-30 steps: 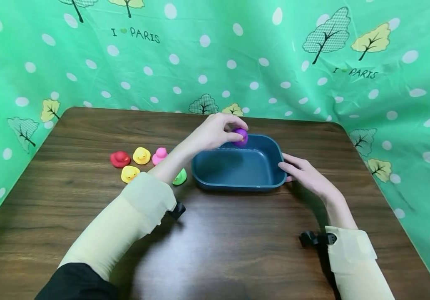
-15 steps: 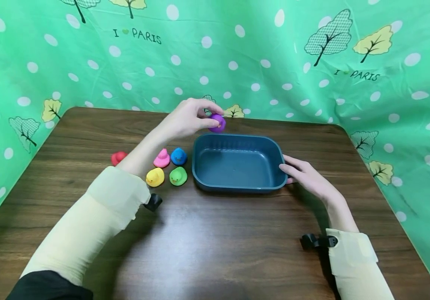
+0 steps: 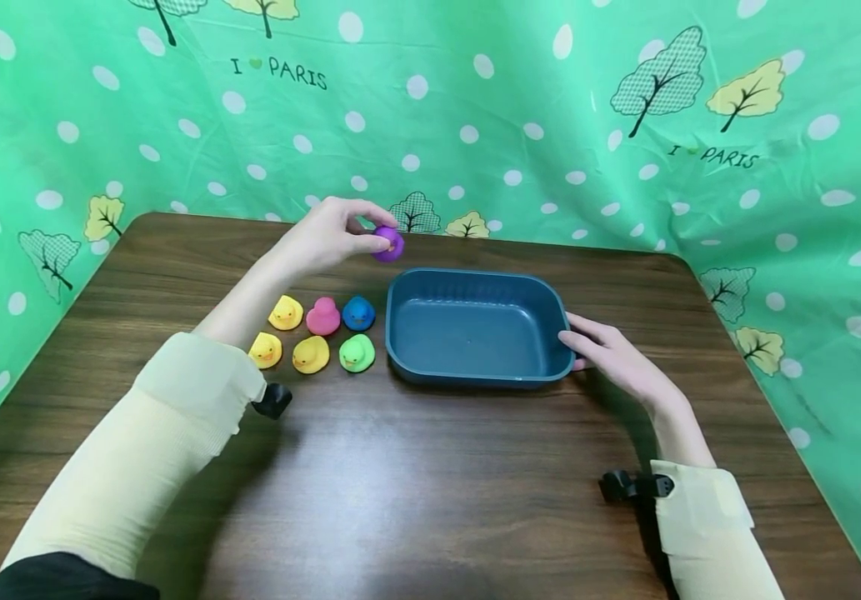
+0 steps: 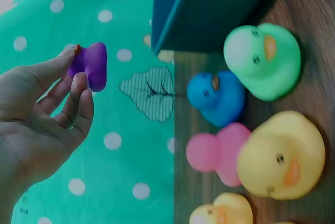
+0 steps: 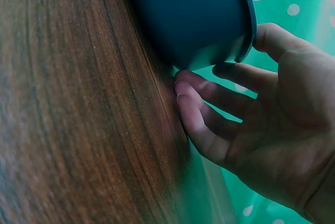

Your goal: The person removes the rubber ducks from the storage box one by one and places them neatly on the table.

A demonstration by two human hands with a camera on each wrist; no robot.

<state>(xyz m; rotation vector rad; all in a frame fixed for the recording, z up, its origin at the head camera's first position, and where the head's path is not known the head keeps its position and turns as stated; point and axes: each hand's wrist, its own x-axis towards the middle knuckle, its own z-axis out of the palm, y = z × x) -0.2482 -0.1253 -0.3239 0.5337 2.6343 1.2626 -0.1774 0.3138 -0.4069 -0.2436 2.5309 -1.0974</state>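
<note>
My left hand (image 3: 325, 237) pinches a purple rubber duck (image 3: 392, 245) between thumb and fingertips, raised above the table at the tub's far left corner. In the left wrist view the purple duck (image 4: 95, 67) hangs sideways at the fingertips. The dark blue plastic tub (image 3: 475, 333) has nothing inside. My right hand (image 3: 618, 350) grips the tub's right end, thumb at the rim. From the right wrist, the other fingers of the right hand (image 5: 293, 103) lie against the tub's outer wall, low by the table.
Left of the tub sit a blue duck (image 3: 358, 313), a green duck (image 3: 357, 353), a pink duck (image 3: 322, 317) and several yellow ducks (image 3: 311, 355). The left forearm crosses over the table's left part. A green dotted curtain (image 3: 430, 108) hangs behind the wooden table (image 3: 430, 483).
My left hand has carried the purple duck left, from over the tub to beyond its far left corner. The forearm now hides the red duck and uncovers other ducks. My right hand stays put.
</note>
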